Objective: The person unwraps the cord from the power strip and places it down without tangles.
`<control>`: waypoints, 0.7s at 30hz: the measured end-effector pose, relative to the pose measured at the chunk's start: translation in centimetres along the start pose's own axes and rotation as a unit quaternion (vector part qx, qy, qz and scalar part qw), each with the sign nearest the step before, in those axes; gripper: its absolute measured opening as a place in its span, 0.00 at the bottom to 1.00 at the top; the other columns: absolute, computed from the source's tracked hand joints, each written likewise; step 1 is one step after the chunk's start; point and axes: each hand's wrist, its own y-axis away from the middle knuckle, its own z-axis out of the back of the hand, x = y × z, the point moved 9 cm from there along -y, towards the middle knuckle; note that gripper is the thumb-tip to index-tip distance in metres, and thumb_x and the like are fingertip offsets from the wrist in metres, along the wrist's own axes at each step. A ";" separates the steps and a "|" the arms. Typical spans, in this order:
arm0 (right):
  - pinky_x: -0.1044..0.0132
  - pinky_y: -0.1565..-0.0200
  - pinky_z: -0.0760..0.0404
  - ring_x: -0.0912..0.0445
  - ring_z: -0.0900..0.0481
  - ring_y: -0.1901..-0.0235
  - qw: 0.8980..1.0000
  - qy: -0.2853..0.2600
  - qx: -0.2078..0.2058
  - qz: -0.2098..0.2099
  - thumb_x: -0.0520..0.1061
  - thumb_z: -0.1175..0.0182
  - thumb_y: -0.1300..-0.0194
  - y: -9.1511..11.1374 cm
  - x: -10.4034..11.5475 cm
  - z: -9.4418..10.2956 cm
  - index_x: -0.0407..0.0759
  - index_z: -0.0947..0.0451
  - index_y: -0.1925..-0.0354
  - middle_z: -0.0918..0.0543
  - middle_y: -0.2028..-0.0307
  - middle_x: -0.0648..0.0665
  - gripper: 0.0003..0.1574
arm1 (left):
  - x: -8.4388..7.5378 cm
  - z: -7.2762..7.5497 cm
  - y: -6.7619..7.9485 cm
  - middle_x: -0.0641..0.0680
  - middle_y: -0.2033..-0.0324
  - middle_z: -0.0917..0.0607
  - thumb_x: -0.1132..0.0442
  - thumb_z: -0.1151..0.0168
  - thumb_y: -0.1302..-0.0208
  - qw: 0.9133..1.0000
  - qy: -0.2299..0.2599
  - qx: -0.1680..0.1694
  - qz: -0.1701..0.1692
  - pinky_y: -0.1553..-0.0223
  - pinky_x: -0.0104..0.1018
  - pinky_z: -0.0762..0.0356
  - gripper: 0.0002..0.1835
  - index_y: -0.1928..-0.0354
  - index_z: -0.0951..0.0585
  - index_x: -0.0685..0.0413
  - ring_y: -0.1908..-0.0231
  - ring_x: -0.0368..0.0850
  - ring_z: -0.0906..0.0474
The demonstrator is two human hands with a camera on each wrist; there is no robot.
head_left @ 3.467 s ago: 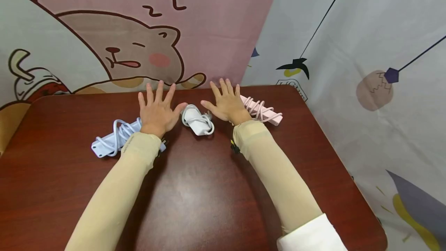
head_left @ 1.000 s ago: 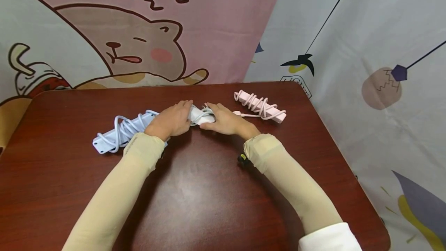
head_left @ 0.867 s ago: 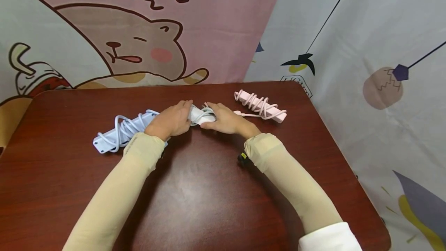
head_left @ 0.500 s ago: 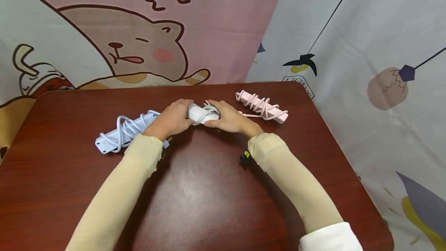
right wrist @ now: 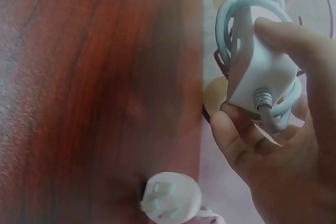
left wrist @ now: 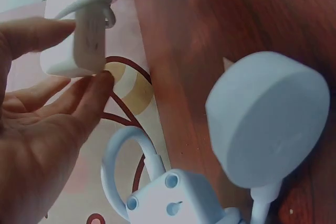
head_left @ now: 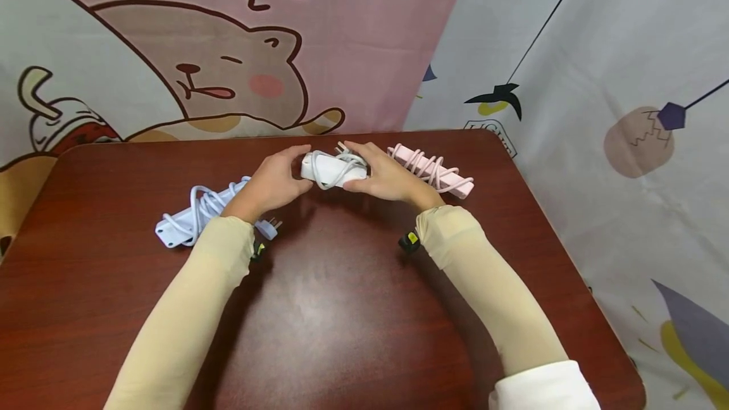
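Observation:
A short white power strip (head_left: 324,169), its cord wound round it, is held up off the tabletop between both hands. My left hand (head_left: 274,181) grips its left end; in the left wrist view the thumb is on one side of the white strip (left wrist: 60,59) and the fingers are beneath. At the other end, my right hand (head_left: 393,174) grips it with thumb and fingers on opposite sides. In the right wrist view, the grey-white cord loops round the white strip (right wrist: 270,69) and leaves its near end through a ribbed collar. The head view shows its plug pins at the back.
A light blue power strip (head_left: 185,220) with wound cord lies left, partly behind the left forearm, its plug (head_left: 266,228) near the wrist. Right of the right hand lies a pink power strip (head_left: 438,176); a pale plug (right wrist: 173,198) shows below that hand. Curtains stand behind the brown table (head_left: 319,309).
From lying flat on the table with hands spread above, the white power strip has been gripped at both ends. It has risen off the surface and moved slightly back.

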 end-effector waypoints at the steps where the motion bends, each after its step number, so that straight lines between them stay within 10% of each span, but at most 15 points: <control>1: 0.52 0.36 0.27 0.51 0.28 0.42 1.000 -0.001 -0.002 0.004 0.57 0.28 0.39 0.0 0.1 0.3 0.49 0.44 0.21 0.28 0.37 0.40 0.56 | 0.1 0.2 0.1 0.61 0.32 0.24 0.62 0.33 0.37 1.000 0.012 -0.004 0.004 0.32 0.54 0.29 0.39 0.25 0.34 0.55 0.36 0.58 0.26; 21: 0.56 0.40 0.27 0.56 0.29 0.43 0.997 -0.018 -0.020 0.067 0.55 0.25 0.41 0.8 2.5 2.9 0.55 0.42 0.22 0.27 0.39 0.46 0.56 | 0.4 1.1 0.9 0.59 0.44 0.17 0.62 0.24 0.41 0.983 0.173 -0.064 -0.018 0.43 0.44 0.20 0.34 0.33 0.25 0.56 0.48 0.53 0.18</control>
